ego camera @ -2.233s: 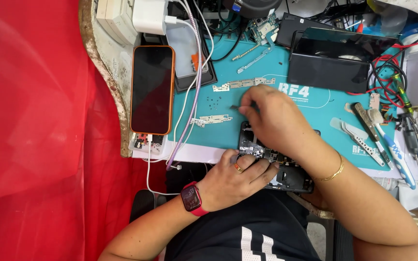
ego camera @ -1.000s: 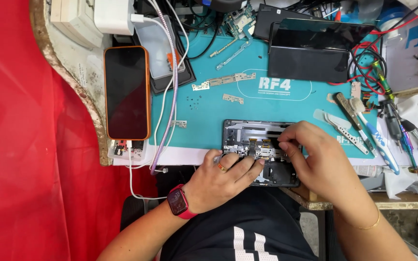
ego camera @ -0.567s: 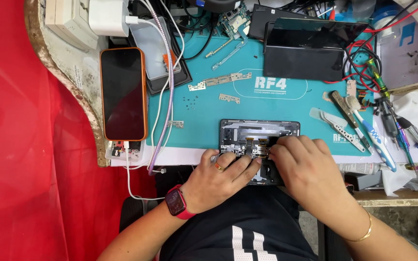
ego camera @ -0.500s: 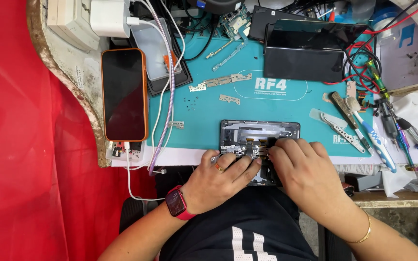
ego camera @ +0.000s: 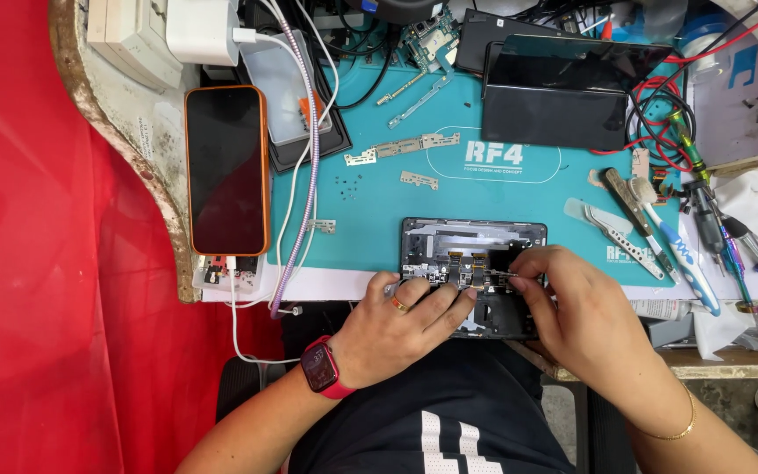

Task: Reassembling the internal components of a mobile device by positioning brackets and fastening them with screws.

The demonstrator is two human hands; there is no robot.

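- We see the opened phone (ego camera: pixel 472 263) at the teal mat's (ego camera: pixel 370 202) near edge.
- Left hand (ego camera: pixel 401 329) lies flat, pressing its lower half.
- Right hand (ego camera: pixel 572 307) pinches thin tweezers (ego camera: pixel 504 275) over the connectors.
- A white oval logo (ego camera: pixel 493 160) sits beyond.
- 1 orange-cased phone (ego camera: pixel 226 168) lies far left.

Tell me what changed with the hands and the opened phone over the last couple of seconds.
The right hand pulled back from the mat beyond the opened phone and came down onto its inner parts, fingertips pinching at the small connectors. The left hand stayed pressed on the phone's near edge. The orange-cased phone, the small metal parts and the tools on the right lie as before.
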